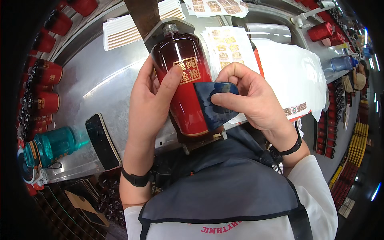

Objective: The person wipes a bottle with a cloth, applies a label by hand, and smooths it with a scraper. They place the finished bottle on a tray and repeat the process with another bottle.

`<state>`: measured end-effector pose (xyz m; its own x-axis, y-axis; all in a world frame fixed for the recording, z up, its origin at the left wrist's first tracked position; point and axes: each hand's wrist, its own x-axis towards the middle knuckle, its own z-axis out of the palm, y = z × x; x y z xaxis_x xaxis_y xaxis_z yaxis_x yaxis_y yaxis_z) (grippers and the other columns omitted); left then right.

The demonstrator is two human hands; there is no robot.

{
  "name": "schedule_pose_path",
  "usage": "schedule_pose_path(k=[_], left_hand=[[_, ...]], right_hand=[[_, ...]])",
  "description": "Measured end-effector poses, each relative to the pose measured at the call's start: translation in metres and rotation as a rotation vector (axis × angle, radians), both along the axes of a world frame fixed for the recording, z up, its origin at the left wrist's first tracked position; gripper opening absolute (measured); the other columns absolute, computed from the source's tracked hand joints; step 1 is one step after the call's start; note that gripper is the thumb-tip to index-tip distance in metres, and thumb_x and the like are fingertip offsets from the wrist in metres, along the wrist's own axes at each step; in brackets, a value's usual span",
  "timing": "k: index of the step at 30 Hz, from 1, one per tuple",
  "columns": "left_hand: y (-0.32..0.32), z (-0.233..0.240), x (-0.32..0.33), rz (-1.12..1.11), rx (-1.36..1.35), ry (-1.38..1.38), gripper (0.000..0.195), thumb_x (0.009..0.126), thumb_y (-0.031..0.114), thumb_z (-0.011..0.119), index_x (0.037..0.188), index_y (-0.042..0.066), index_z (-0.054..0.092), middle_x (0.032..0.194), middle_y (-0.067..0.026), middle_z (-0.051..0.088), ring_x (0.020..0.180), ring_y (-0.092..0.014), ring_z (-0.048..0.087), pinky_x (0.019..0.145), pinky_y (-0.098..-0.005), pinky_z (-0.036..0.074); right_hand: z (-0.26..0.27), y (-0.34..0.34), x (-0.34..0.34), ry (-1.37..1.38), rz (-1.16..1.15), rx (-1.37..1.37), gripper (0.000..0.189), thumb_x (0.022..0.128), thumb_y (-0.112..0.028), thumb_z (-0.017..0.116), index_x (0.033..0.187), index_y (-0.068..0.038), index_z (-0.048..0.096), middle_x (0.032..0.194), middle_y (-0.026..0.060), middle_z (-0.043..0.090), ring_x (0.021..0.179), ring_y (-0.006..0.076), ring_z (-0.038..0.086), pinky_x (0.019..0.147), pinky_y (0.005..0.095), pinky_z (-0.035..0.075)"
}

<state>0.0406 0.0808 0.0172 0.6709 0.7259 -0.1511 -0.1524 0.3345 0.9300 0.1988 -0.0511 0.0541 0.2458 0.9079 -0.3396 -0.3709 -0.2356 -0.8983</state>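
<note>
A glossy glass bottle [183, 105], dark at the shoulder and red below, lies in a metal holder [187, 143] with its bare neck pointing away from me. My left hand [159, 87] grips its left side, the thumb over the edge of a gold square emblem [189, 70] of raised characters. Between the thumb and fingers of my right hand [246, 96] is a dark blue flexible scraper [217, 105], its straight edge against the bottle's right side below the emblem. The fingers behind the scraper are partly hidden.
Sheets of gold decals [223, 49] and white paper [291, 72] lie right of the bottle, a striped sheet [123, 33] beyond it. A smartphone [103, 141] and a teal water bottle [57, 145] stand on the metal table's left. Red bottles [49, 75] line the left edge. A person [360, 75] is far right.
</note>
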Motion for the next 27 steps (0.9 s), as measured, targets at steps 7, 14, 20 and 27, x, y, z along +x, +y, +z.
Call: schedule_pose_path(k=[7,14,20,27], left_hand=[[-0.0029,-0.0017,-0.0002,0.022,0.000,-0.019,0.057,0.097,0.015,0.064,0.143,-0.006,0.037,0.126,-0.0139,0.060,0.111,-0.015,0.061,0.094,-0.0284,0.051],[-0.0011,-0.0016,-0.0011,-0.002,0.001,-0.035,0.058,0.097,0.013,0.064,0.144,-0.006,0.036,0.126,-0.0139,0.060,0.111,-0.015,0.061,0.094,-0.0286,0.051],[-0.0018,-0.0024,-0.0013,0.010,-0.005,-0.026,0.058,0.097,0.013,0.064,0.144,-0.007,0.036,0.128,-0.0142,0.059,0.111,-0.015,0.061,0.095,-0.0288,0.051],[-0.0018,-0.0009,-0.0010,0.003,-0.006,-0.029,0.058,0.097,0.014,0.064,0.144,-0.006,0.036,0.128,-0.0140,0.059,0.111,-0.015,0.061,0.094,-0.0286,0.051]], right_hand=[[-0.0004,-0.0001,-0.0003,-0.008,-0.008,-0.001,0.025,0.085,0.000,0.072,0.104,0.000,0.057,0.088,0.0031,0.068,0.078,0.0052,0.064,0.069,0.0190,0.051],[0.0044,0.0018,-0.0023,0.002,-0.030,-0.017,0.024,0.082,0.003,0.072,0.101,-0.001,0.057,0.087,0.0011,0.065,0.077,0.0049,0.061,0.070,0.0184,0.049],[0.0044,0.0026,-0.0039,-0.001,-0.048,-0.039,0.025,0.080,0.005,0.072,0.099,-0.003,0.058,0.086,-0.0014,0.062,0.076,0.0039,0.058,0.072,0.0175,0.047],[0.0037,0.0025,-0.0027,-0.001,-0.047,-0.037,0.025,0.080,0.005,0.072,0.100,-0.003,0.058,0.087,-0.0014,0.062,0.077,0.0037,0.058,0.071,0.0176,0.047]])
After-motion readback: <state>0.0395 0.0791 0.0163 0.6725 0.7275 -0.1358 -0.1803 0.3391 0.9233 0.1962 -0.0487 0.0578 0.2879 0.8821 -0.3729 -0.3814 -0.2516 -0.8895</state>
